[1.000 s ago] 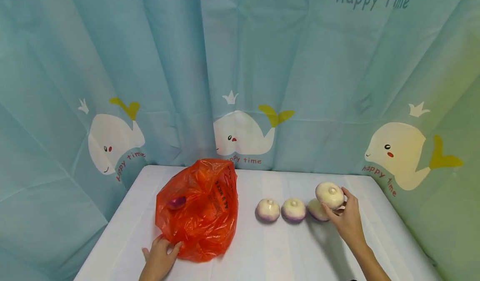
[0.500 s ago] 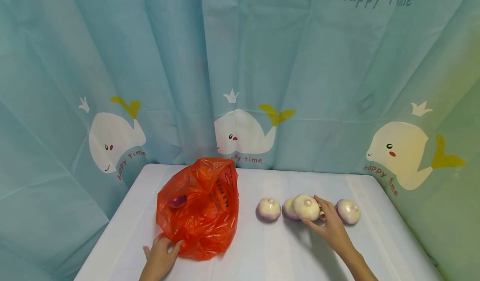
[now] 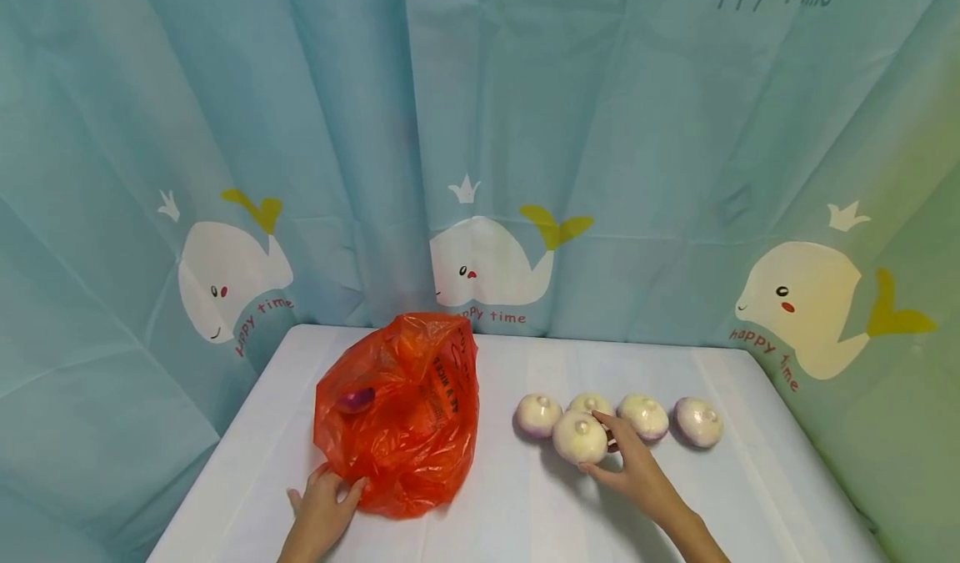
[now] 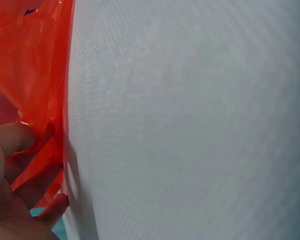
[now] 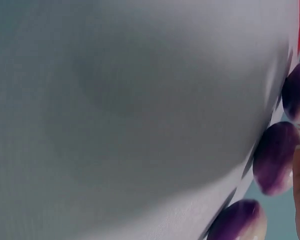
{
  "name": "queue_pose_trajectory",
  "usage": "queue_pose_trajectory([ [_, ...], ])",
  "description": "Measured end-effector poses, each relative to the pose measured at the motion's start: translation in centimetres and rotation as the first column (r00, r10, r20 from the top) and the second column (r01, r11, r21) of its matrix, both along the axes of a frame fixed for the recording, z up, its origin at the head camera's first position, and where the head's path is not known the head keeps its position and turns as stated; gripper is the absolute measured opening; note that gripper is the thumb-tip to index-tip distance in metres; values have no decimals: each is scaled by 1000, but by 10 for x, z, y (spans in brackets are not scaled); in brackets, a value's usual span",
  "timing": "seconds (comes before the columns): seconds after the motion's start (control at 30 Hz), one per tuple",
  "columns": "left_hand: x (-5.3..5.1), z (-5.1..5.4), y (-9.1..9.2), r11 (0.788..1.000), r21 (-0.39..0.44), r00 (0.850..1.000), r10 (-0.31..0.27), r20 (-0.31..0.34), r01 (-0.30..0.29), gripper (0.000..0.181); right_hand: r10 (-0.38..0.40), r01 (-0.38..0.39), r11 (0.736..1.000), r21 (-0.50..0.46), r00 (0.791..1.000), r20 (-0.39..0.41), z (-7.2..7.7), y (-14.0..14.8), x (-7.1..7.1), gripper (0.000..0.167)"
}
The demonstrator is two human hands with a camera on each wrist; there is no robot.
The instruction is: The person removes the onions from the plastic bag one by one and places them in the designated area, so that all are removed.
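Observation:
In the head view a red plastic bag (image 3: pixel 405 429) lies on the left of the table, its near left edge pinched by my left hand (image 3: pixel 321 509). The left wrist view shows thumb and fingers on the thin red film. Something purple (image 3: pixel 356 400) shows in the bag's opening; its full shape is hidden. My right hand (image 3: pixel 633 473) grips a white turnip (image 3: pixel 580 437) with a purple underside, just in front of the row. Behind it stand more turnips: the leftmost (image 3: pixel 537 415), one partly covered (image 3: pixel 591 404), and two to the right, including the rightmost turnip (image 3: pixel 698 422).
The white table (image 3: pixel 510 513) has its far edge against a blue-green curtain (image 3: pixel 637 129) printed with whales. In the right wrist view, purple turnip undersides (image 5: pixel 235 222) line the right side, with a bit of red bag above.
My right hand has carried the gripped turnip leftward and nearer, from above the row's right side to the front of its second turnip. The left hand and bag stay put.

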State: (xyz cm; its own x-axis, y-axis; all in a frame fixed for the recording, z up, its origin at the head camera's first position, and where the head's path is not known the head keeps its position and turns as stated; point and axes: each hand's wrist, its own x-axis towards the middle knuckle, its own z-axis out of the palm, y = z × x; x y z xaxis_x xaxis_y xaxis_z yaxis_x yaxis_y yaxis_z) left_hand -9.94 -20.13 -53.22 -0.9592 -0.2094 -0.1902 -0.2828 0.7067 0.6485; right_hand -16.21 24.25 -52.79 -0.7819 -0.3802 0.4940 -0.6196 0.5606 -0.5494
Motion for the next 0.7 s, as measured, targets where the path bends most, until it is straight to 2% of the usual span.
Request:
queue_pose_trajectory([
  [0.17, -1, 0, 1, 1000, 5, 1000, 7, 7, -7, 43, 76, -71, 996, -45, 991, 113, -1, -6, 3, 71],
  [0.27, -1, 0, 2, 1000, 9, 1000, 15, 11, -15, 43, 94, -87, 995, -43, 972, 214, -1, -8, 5, 71],
  [0.4, -1, 1, 2, 1000, 11, 1000, 21, 10, -21, 41, 133, -131, 991, -29, 937, 324, -2, -11, 8, 76],
  [0.5, -1, 1, 2, 1000, 7, 1000, 19, 7, -19, 40, 161, -167, 986, -11, 929, 334, -4, -13, 10, 76],
  [0.7, 0, 2, 3, 1000, 4, 1000, 13, 6, -13, 42, 191, -210, 976, 50, 947, 258, -7, -17, 13, 72],
])
